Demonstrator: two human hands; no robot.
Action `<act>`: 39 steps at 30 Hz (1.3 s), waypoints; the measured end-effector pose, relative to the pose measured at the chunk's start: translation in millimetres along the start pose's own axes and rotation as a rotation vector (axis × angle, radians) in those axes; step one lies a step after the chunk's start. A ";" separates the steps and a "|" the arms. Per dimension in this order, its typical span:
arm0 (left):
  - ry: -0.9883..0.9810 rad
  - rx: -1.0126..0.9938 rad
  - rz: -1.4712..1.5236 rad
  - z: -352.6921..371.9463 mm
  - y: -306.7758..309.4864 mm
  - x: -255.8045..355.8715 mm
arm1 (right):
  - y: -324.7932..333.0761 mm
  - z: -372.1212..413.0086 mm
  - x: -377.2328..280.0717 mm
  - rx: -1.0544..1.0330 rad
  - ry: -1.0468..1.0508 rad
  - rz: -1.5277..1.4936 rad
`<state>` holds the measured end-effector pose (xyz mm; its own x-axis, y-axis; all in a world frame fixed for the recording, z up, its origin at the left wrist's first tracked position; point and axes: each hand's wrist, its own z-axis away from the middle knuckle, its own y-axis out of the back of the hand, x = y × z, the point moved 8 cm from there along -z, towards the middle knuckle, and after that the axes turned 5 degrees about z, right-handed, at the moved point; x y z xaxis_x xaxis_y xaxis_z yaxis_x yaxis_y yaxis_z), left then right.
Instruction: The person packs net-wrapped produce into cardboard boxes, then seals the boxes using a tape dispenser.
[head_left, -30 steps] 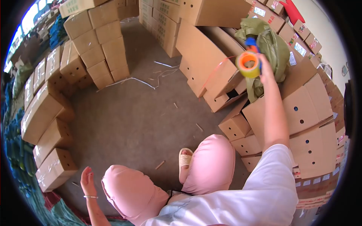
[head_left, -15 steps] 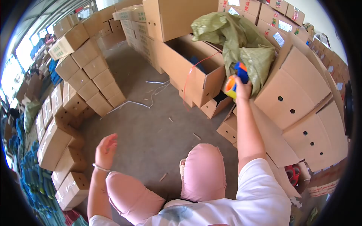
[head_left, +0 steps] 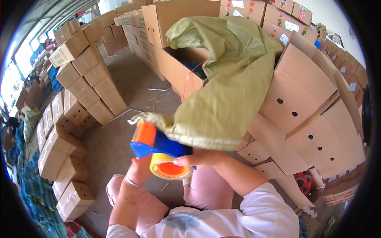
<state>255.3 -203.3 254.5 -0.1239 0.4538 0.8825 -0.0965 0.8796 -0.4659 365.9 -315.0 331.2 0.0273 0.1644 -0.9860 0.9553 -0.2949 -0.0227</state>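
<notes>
A blue and orange tape dispenser (head_left: 168, 143) with a roll of yellow tape (head_left: 158, 162) on it is in front of my body. My right hand (head_left: 202, 158) is closed on it, with the thumb over the roll's rim. An olive-green woven sack (head_left: 228, 91) stretches from the boxes down to the dispenser, its hem lying over the top. Whether my right hand also grips the sack is hidden. My left hand (head_left: 139, 169) is at the dispenser's left end, close under the blue body; most of its fingers are hidden behind it.
An open carton (head_left: 180, 77) stands partly under the sack, with a red strap (head_left: 188, 77) across it. Flattened cartons (head_left: 301, 91) lean at the right. Stacked boxes (head_left: 89, 71) line the left. Red tape rolls (head_left: 303, 182) sit in a small box at lower right.
My right hand has brought the tape dispenser from the boxes toward my body, and the sack has stretched out along with it. My left hand has moved right to the dispenser.
</notes>
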 end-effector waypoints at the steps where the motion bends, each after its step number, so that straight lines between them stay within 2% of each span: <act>1: -0.069 0.004 0.244 -4.7 -10.4 5.2 | -5.7 -3.2 4.1 -0.014 -0.027 0.048; 3: -0.134 0.017 0.498 -6.3 -15.2 10.0 | -12.9 -4.4 8.7 -0.032 -0.083 0.137; 5: -0.072 0.120 0.243 -6.3 -10.3 3.8 | -15.6 -3.4 6.3 -0.045 -0.111 0.191; 8: 0.033 0.149 0.126 5.0 -16.0 0.7 | -19.8 0.9 20.4 -0.125 -0.166 0.189; 10: 0.019 0.141 0.098 7.0 -20.4 -0.5 | -13.9 6.1 41.2 -0.091 -0.250 0.138; 15: -0.018 0.143 0.114 8.6 -26.3 5.5 | -17.5 5.9 21.5 0.052 -0.100 0.072; 19: 0.033 0.229 0.027 14.9 -19.6 6.3 | -12.1 7.1 17.6 0.117 -0.037 0.267; 21: 0.088 0.234 0.006 24.0 -10.2 2.8 | -6.0 6.5 15.3 0.105 -0.002 0.346; 24: -0.020 0.173 0.161 24.9 -1.0 3.9 | 1.8 2.6 22.7 -0.125 -0.139 0.143; 26: -0.069 0.268 0.135 36.4 26.7 3.8 | 25.1 -3.4 3.0 -0.016 -0.124 0.293; 27: -0.096 0.305 0.121 39.6 37.8 6.1 | 38.8 -10.8 -23.1 0.023 -0.009 1.008; 29: -0.147 0.354 0.084 41.7 54.6 13.4 | 81.6 -28.4 -60.4 0.216 -0.098 1.758; 31: -0.161 0.421 0.065 43.8 70.5 15.6 | 158.0 -57.9 -76.2 0.399 -0.464 1.497; 32: -0.152 0.452 0.082 46.4 79.7 13.8 | 205.8 -74.7 -72.9 0.465 -0.263 1.266; 34: -0.136 0.485 0.124 50.0 96.0 9.3 | 231.6 -100.3 -108.9 0.615 -0.295 1.699; 37: -0.133 0.467 0.169 50.3 111.0 5.7 | 292.3 -122.3 -71.7 0.665 -0.658 1.506; 39: -0.124 0.476 0.180 51.2 124.5 5.4 | 319.4 -137.1 -32.1 0.627 -0.723 1.408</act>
<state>192.0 -98.6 197.9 -0.2931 0.5458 0.7850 -0.4976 0.6140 -0.6127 710.5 -285.4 378.2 0.3895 -0.9065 -0.1630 0.0516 -0.1552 0.9865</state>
